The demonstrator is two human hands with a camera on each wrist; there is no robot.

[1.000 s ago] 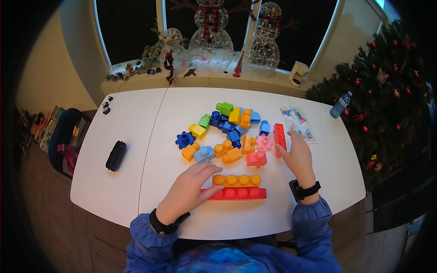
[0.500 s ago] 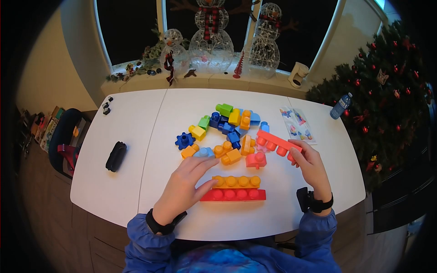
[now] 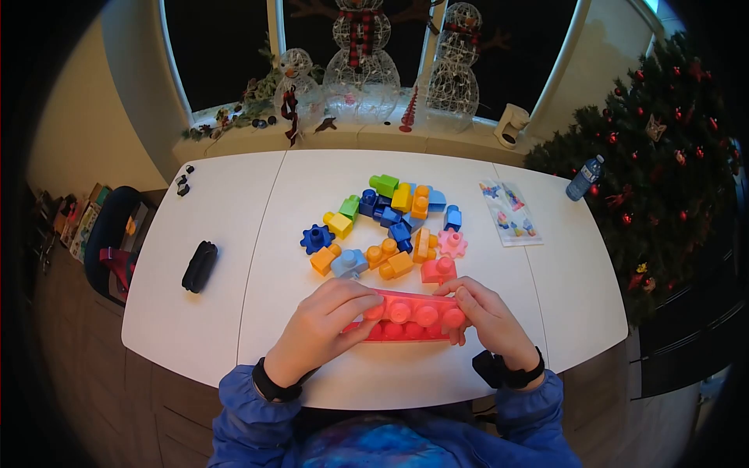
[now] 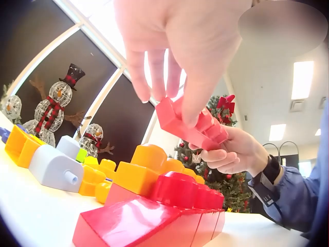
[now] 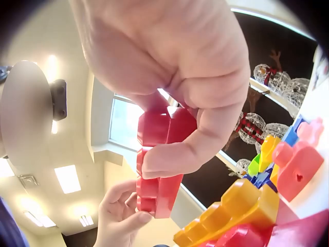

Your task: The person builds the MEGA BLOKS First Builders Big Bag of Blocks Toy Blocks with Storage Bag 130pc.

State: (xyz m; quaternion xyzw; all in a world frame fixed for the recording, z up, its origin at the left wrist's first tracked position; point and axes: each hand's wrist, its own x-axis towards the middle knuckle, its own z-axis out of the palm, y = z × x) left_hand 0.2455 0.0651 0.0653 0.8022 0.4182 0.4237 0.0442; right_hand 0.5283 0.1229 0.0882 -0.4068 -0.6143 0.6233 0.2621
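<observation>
Both hands hold a long red building block (image 3: 413,306) raised above the table. My left hand (image 3: 328,316) pinches its left end between thumb and fingers. The right hand (image 3: 490,321) grips the other end, with its thumb and fingers around the block (image 5: 167,170). Beneath it lies a second long red block (image 4: 133,221), studs up. A long orange block (image 4: 136,177) sits right along the far side of that one; in the head view the raised block hides it.
Beyond the hands is a loose group of blocks, including a coral block (image 3: 438,271), a pink gear (image 3: 452,243) and a blue gear (image 3: 317,239). A picture sheet (image 3: 511,214) and a water bottle (image 3: 585,179) are at right, a black case (image 3: 200,267) at left.
My right hand picked up the long red block from the right side and brought it left over the other two long blocks. My left hand now holds its other end.
</observation>
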